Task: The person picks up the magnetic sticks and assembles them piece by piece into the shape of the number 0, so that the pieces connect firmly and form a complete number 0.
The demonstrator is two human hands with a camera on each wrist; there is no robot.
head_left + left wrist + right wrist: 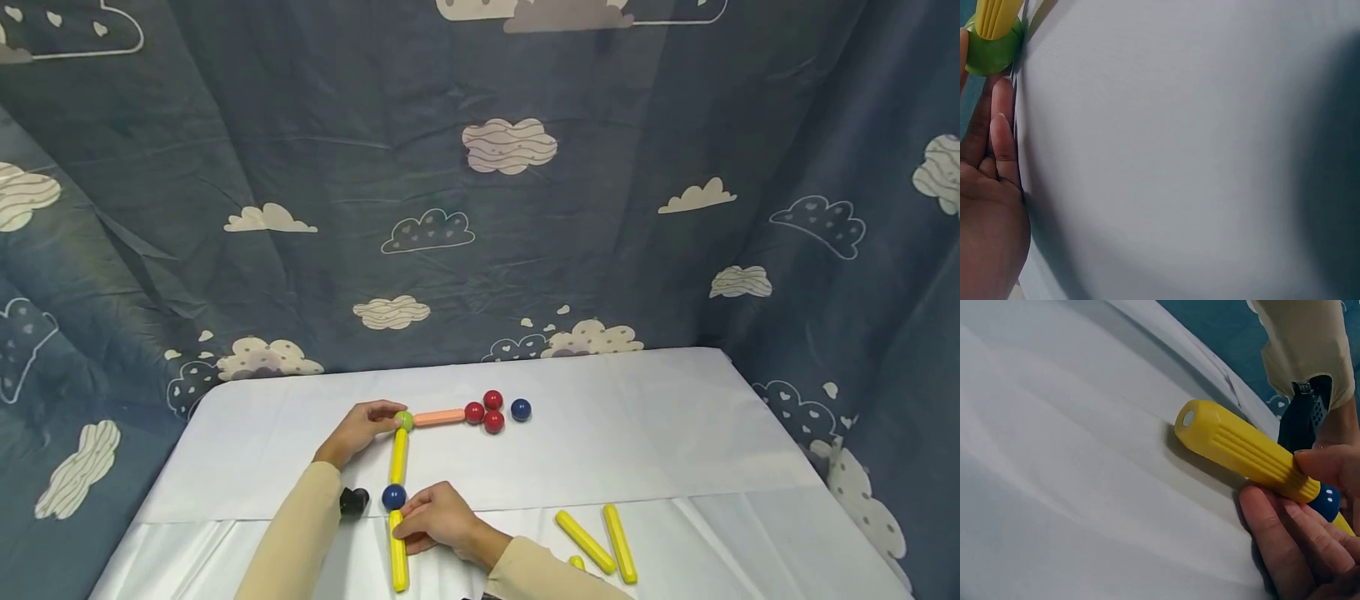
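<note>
My left hand (362, 432) pinches a green ball (405, 420) at the corner of a chain on the table. Rightward from that ball runs an orange magnetic rod (439, 417), its far end at a red ball (474, 412). Towards me, a yellow magnetic rod (399, 457) links the green ball to a blue ball (393, 497). My right hand (442, 523) grips a second yellow magnetic rod (399, 571) that meets the blue ball from the near side. In the right wrist view this rod (1235, 444) shows a round metallic disc in its free end.
Two more red balls (492, 400) cluster at the orange rod's end, with a loose blue ball (521, 409) to their right. Several yellow rods (619, 543) lie at the front right, one partly cut off by my sleeve. A cloud-patterned curtain (570, 250) hangs behind the white table (637, 433).
</note>
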